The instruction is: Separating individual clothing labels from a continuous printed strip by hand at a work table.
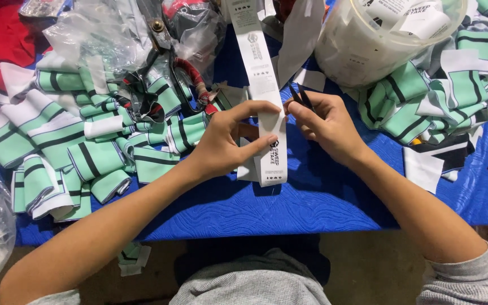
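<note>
A white printed label strip hung over the blue counter. Your left hand pinched it between thumb and fingers; your right hand gripped small black snips at its edge. Cutting seemingly underway, needing a steady strip.

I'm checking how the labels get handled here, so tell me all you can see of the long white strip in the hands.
The white label strip is a long, narrow ribbon that looks woven or satin, printed with dark marks at intervals. It runs from the top edge down over the blue table cover. The left hand pinches its lower part; the right hand, holding small dark snips, touches its right edge.
</note>
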